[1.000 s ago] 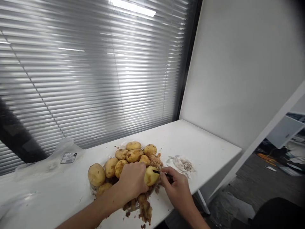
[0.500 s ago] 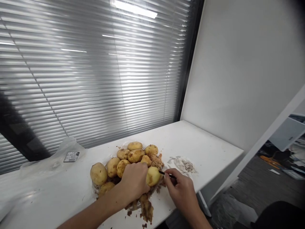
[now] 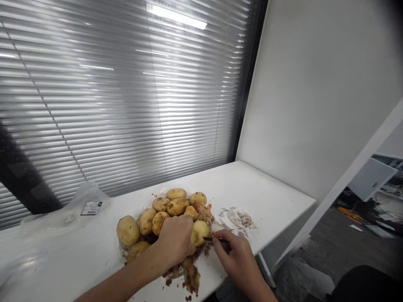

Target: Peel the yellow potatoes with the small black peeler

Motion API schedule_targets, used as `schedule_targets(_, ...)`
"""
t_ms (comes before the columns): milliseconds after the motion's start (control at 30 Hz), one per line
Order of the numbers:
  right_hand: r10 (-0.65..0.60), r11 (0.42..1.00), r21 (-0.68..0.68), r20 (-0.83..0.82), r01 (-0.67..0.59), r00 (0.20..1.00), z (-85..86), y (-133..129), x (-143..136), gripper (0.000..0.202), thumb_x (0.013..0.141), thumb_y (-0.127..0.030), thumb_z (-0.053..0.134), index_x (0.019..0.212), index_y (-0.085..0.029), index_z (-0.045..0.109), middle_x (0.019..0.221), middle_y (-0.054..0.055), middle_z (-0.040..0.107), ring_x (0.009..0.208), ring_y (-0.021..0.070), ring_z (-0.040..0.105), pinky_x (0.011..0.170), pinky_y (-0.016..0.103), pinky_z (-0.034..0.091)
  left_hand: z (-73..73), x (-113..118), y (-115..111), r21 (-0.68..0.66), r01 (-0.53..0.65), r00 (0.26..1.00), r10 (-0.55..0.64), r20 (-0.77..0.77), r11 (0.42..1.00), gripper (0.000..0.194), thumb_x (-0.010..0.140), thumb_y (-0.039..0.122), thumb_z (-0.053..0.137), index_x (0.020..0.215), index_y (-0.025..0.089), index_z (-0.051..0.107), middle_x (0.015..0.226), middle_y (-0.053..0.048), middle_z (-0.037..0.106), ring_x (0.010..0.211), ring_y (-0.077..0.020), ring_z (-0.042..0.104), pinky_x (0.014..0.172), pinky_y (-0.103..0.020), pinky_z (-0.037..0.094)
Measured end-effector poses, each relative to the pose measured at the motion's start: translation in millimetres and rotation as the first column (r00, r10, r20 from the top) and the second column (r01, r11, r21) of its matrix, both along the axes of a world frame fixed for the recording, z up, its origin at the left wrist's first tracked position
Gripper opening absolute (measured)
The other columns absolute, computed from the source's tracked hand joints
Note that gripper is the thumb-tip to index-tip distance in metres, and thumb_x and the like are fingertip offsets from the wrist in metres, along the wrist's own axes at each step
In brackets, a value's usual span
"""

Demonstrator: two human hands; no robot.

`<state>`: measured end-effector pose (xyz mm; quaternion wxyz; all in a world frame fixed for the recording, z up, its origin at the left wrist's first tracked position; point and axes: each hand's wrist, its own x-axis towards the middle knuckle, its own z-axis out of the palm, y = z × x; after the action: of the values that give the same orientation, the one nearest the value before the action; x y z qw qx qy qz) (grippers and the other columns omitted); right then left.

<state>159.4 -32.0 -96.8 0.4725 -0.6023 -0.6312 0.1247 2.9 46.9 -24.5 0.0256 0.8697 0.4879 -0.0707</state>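
Observation:
My left hand is closed round a peeled, pale yellow potato and holds it over the front of the pile. In my right hand is a slim dark tool, pinched between thumb and fingers. Its tip meets the right side of the potato; whether it is a knife or a peeler I cannot make out. Several more potatoes lie heaped behind and left of my left hand, some with brown patches. Brown peelings hang at the front of the heap, and a mushy brown clump sits at its right.
A crumpled white tissue lies right of the heap on the white table. Far left is a clear plastic bag with a label. Window blinds stand behind the table, and a white wall panel borders its right end.
My right hand and the dark tool have moved slightly down and left, the tip now lower on the potato. My left hand keeps its hold. The whole view has shifted a little.

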Motion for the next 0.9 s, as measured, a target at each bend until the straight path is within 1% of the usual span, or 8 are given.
schedule_targets(100,-0.107,0.994,0.035,0.029,0.106,0.994,-1.3,0,2,0.023,0.088,-0.03,0.049,0.08,-0.017,0.067,0.055,0.002,0.064,0.047,0.0157,0.058,0.047,0.023,0.04,-0.4,0,0,0.001,0.008,1.0,-0.008,0.006,1.0,0.034,0.062,0.03,0.062,0.093,0.016,0.063,0.092,-0.012,0.07,0.086,-0.0337,0.066,0.07,-0.039,0.05)
schedule_targets(133,-0.104,0.994,0.036,0.03,0.103,0.994,-1.4,-1,3,0.023,0.088,-0.029,0.049,0.08,-0.017,0.066,0.055,0.002,0.064,0.047,0.0156,0.058,0.047,0.023,0.04,-0.2,0,0,0.003,0.01,1.0,-0.01,0.006,1.0,0.033,0.062,0.03,0.062,0.092,0.016,0.063,0.092,-0.012,0.07,0.085,-0.0334,0.066,0.07,-0.039,0.05)
schedule_targets(267,0.067,0.998,-0.01,0.022,-0.067,0.998,-2.2,-6,-1,0.023,0.089,-0.025,0.046,0.079,-0.018,0.066,0.059,0.001,0.065,0.05,0.0143,0.06,0.049,0.021,0.042,1.3,1,-1,0.013,0.004,1.0,-0.004,-0.004,1.0,0.031,0.062,0.028,0.062,0.09,0.016,0.062,0.091,-0.012,0.071,0.085,-0.0334,0.067,0.069,-0.039,0.05)
schedule_targets(300,0.079,0.997,-0.016,0.021,-0.079,0.997,-3.1,-6,-3,0.023,0.089,-0.024,0.046,0.079,-0.019,0.066,0.061,0.001,0.066,0.051,0.0143,0.06,0.05,0.021,0.042,1.5,1,-1,0.013,0.003,1.0,-0.003,-0.005,1.0,0.031,0.062,0.028,0.062,0.09,0.016,0.062,0.091,-0.012,0.071,0.086,-0.0336,0.067,0.069,-0.039,0.05)
schedule_targets(467,-0.065,0.997,0.031,0.005,0.065,0.998,-7.6,-4,-4,0.024,0.09,-0.029,0.047,0.081,-0.018,0.066,0.058,0.001,0.064,0.049,0.0151,0.059,0.05,0.023,0.042,-0.1,0,-1,0.013,0.007,1.0,-0.007,0.012,1.0,0.031,0.062,0.028,0.062,0.091,0.016,0.063,0.091,-0.012,0.071,0.085,-0.0336,0.067,0.069,-0.039,0.051)
schedule_targets(600,0.022,1.0,0.004,-0.006,-0.022,1.0,-8.0,-1,-2,0.024,0.091,-0.027,0.046,0.081,-0.019,0.067,0.06,0.001,0.066,0.051,0.0147,0.06,0.049,0.021,0.043,-2.6,0,1,0.02,0.005,1.0,-0.006,0.008,1.0,0.032,0.061,0.028,0.062,0.09,0.016,0.062,0.091,-0.012,0.071,0.085,-0.034,0.067,0.069,-0.04,0.051)
schedule_targets(767,-0.218,0.975,0.038,0.017,0.217,0.976,-15.4,-3,12,0.024,0.088,-0.032,0.051,0.078,-0.018,0.067,0.055,0.001,0.064,0.046,0.0155,0.058,0.047,0.023,0.041,-4.1,0,1,0.005,0.008,1.0,-0.008,-0.006,1.0,0.032,0.062,0.031,0.064,0.09,0.016,0.062,0.089,-0.011,0.07,0.082,-0.0319,0.066,0.067,-0.038,0.051)
schedule_targets(900,-0.204,0.978,0.023,-0.059,0.205,0.977,-23.5,-10,21,0.026,0.089,-0.037,0.051,0.081,-0.017,0.068,0.062,0.003,0.069,0.051,0.0157,0.062,0.049,0.022,0.045,-2.5,-1,5,0.006,0.02,1.0,-0.02,-0.004,1.0,0.031,0.062,0.035,0.066,0.087,0.016,0.063,0.086,-0.011,0.069,0.08,-0.0315,0.066,0.067,-0.038,0.05)
